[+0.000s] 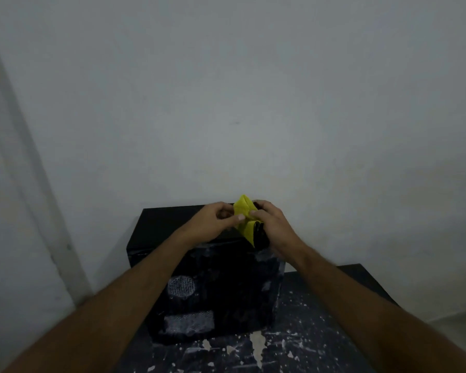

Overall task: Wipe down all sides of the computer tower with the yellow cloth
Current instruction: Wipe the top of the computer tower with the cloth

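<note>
While the yellow cloth [244, 214] is pinched between the curled fingers of the left hand [212, 221] and right hand [270, 221] above the computer tower [207, 289], folding is judged the step in hand. Pressing it flat onto a panel is required next. A paint-spattered dark table [307, 335] and pale wall [226, 103] are seen beyond.

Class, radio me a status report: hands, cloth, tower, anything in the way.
Left hand and right hand both pinching yellow cloth, held above computer tower. Cloth not on tower. Nothing in the way.
</note>
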A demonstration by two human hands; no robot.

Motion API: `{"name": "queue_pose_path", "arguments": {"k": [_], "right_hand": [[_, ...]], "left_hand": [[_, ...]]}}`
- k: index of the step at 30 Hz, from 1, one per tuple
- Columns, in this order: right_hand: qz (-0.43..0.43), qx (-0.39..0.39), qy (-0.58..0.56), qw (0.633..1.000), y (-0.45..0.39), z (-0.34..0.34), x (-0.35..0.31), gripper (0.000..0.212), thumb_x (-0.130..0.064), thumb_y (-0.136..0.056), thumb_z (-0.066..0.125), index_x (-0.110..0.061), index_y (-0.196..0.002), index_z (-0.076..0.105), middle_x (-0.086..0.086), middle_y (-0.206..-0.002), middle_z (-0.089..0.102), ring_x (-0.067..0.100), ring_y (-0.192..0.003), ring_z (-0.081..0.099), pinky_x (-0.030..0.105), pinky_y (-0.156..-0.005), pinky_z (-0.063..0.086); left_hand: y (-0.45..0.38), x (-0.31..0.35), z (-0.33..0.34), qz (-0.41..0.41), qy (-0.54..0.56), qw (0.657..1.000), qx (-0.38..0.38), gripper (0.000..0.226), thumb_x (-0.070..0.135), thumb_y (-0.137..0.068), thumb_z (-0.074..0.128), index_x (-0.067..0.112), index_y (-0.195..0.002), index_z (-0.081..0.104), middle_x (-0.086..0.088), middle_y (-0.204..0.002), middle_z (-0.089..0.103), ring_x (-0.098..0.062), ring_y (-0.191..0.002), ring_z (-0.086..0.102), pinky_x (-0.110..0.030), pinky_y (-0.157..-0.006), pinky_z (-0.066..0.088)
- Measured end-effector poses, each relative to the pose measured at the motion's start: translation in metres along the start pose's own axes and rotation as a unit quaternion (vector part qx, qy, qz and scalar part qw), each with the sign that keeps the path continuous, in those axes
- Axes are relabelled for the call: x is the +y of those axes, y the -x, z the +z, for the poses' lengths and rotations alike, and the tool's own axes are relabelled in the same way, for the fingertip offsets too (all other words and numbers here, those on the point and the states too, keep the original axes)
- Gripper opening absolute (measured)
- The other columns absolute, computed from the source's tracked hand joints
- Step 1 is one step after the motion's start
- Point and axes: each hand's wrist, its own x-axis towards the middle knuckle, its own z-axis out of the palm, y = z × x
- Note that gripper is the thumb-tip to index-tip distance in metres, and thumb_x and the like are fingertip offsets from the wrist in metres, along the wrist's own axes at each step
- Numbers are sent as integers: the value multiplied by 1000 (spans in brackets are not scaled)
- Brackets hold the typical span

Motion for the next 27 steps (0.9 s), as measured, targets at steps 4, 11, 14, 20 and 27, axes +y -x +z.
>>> {"name": "queue_pose_path", "arguments": {"k": [4,11,14,20,27], "right_hand": [[33,-5,-92,995,-3,15,-1,20,-6,-102,52,-9,-108,71,12,-108,74,25,-96,71,33,-82,58],[-40,-117,31,992,-5,24,16,52,-13,-92,75,-23,-138,53,14,-124,69,26,-113,70,41,-93,58],[-58,-162,51,984,-4,28,26,63,-15,-96,71,-39,-147,43,15,-127,68,29,-114,69,46,-95,56],[-202,-156,217,942,2,45,40,51,-24,-103,61,-23,-152,45,-3,-139,62,13,-124,62,47,-102,53],[-237,-112,200,944,8,40,61,35,-35,-97,64,-16,-126,56,1,-111,67,25,-105,65,56,-89,53]], "left_hand": [[0,-6,-14,-54,98,993,34,22,30,-92,77,11,-96,67,-5,-89,76,-17,-81,68,-32,-74,56],[7,-14,-32,-39,184,978,87,18,30,-91,77,14,-94,67,-6,-89,77,-18,-83,71,-35,-76,57],[12,-24,-39,-29,163,982,91,28,38,-92,75,15,-105,64,-14,-98,78,-25,-90,72,-42,-83,56],[28,-29,-44,21,131,989,61,24,33,-99,64,9,-102,65,-15,-95,76,-20,-82,69,-33,-74,55],[55,-34,-50,69,-104,992,-9,57,10,-79,88,19,-130,63,1,-116,72,-13,-102,71,-30,-86,60]]}}
